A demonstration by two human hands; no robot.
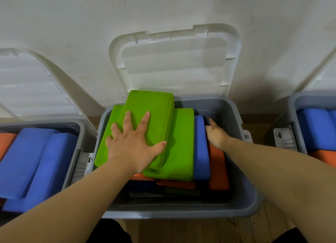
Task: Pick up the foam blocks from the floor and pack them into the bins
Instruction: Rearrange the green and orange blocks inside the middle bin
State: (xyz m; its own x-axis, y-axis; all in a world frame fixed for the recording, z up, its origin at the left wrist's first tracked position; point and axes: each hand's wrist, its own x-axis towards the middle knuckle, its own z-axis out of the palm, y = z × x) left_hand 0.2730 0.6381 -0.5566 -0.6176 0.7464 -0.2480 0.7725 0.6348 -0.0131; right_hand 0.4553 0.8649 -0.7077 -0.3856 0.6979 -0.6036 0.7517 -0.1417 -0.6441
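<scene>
A grey middle bin point(243, 193) holds stacked foam blocks. My left hand point(132, 144) lies flat with spread fingers on the top green block point(156, 104), which rests tilted over other green blocks point(181, 144). To their right stand a blue block point(201, 151) and an orange block point(218, 170) on edge. My right hand point(216, 133) reaches down beside the blue block at the bin's right side, fingers curled against the blocks; what it holds is hidden. More orange blocks point(176, 184) show underneath.
The middle bin's clear lid point(174, 60) leans open against the white wall. A left bin point(80, 133) holds blue and orange blocks, and a right bin point(294, 104) holds blue and orange blocks too. Wooden floor point(200, 230) lies in front.
</scene>
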